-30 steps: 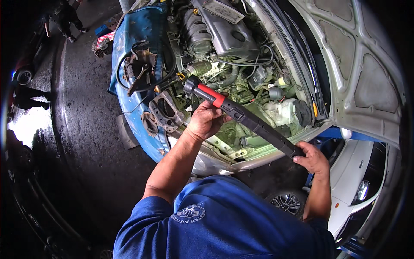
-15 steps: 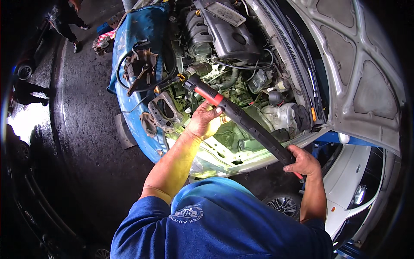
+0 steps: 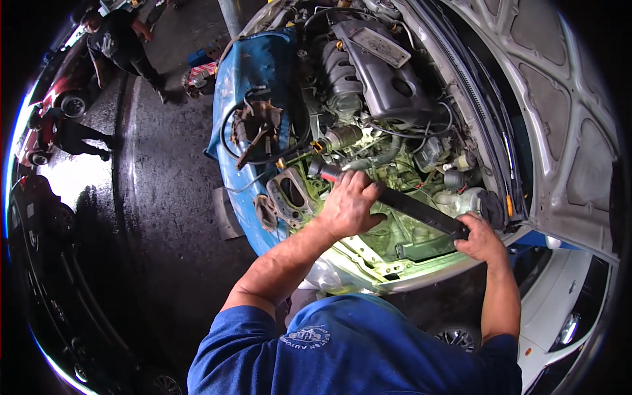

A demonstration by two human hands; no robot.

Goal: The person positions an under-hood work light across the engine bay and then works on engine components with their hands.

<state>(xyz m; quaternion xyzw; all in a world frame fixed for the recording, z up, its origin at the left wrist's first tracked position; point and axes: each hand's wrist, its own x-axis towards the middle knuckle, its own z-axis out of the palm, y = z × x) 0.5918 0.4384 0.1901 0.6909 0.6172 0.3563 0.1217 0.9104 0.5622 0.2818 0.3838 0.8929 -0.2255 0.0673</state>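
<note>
On my feed: work light (image 3: 421, 212), slim blk. bar, red section (image 3: 330, 175) nr. dk. head (image 3: 317, 168) at 10 o'clock. Sits over eng. bay (image 3: 365, 264), lit grn.-ylw. L hand (image 3: 349, 205) clasps red section; R hand (image 3: 480, 239) grips 4-o'clock end.

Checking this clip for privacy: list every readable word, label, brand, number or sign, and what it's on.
White lettered emblem on the blue shirt: wording withheld.
Pale plate on the engine cover: any marks too small to read.
Red-and-white item on the floor: any print too blurred.
Black-and-red tool: no readable text.
</note>
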